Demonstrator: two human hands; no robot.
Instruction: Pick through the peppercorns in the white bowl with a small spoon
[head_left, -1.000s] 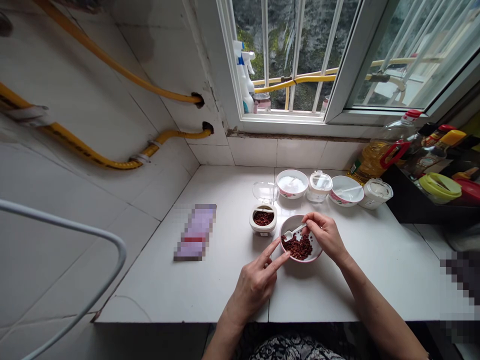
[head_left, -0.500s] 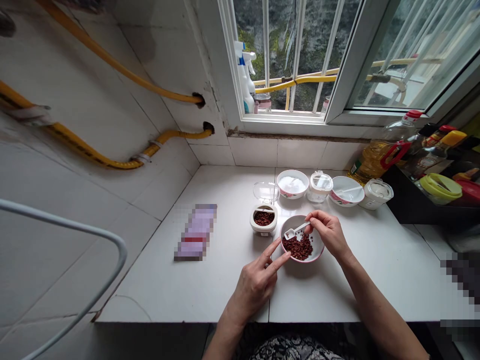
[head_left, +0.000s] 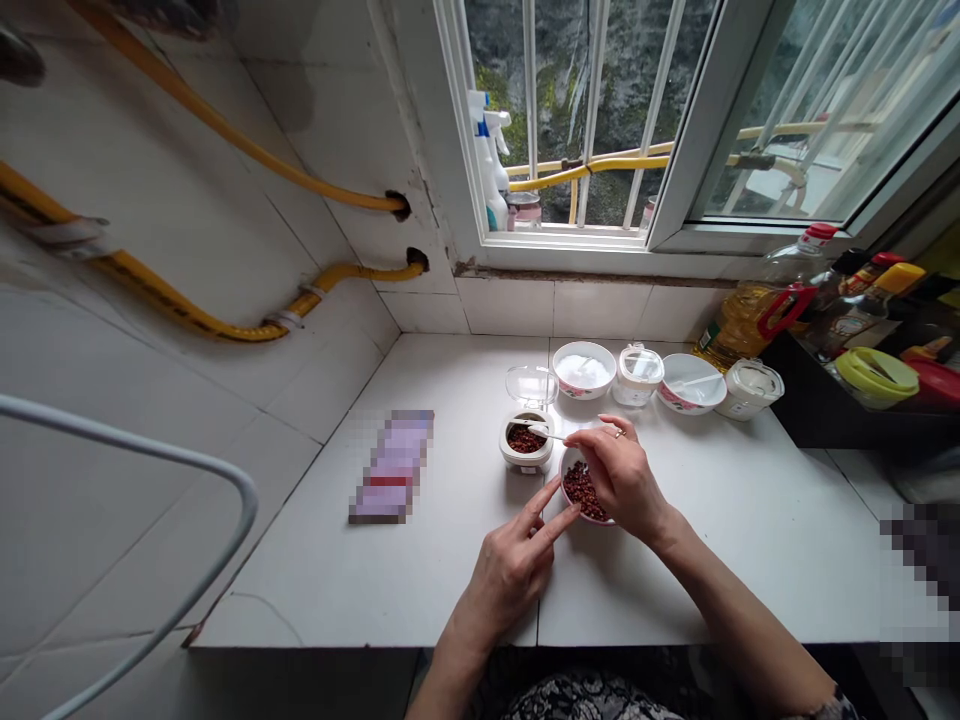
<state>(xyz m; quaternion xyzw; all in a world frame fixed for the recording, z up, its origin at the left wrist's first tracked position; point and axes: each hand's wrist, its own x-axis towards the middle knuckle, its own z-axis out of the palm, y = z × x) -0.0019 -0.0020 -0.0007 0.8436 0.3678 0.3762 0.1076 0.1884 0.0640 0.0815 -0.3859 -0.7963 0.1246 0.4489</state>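
A small white spoon [head_left: 546,432] is pinched in my right hand [head_left: 621,470], its tip over the mouth of a square white seasoning jar [head_left: 527,465]. The jar's clear lid [head_left: 531,384] is flipped up, and dark red peppercorns [head_left: 525,438] fill part of it. Right of the jar stands a white bowl [head_left: 568,460] holding more reddish-brown peppercorns [head_left: 582,488]; my right hand hides its right side. My left hand [head_left: 517,550] holds the bowl's left rim, with thumb and forefinger stretched against it and the other fingers curled.
Behind are a bowl of white grains [head_left: 585,372], a clear-lidded jar [head_left: 639,375], a bowl with a white spoon [head_left: 691,384] and another lidded jar [head_left: 752,388]. An oil bottle [head_left: 742,310] and a black seasoning rack [head_left: 806,395] stand right. A blurred purple packet [head_left: 394,467] lies left.
My right hand has moved left with the spoon, from inside the bowl to over the open jar. My left hand has stayed at the bowl's rim.
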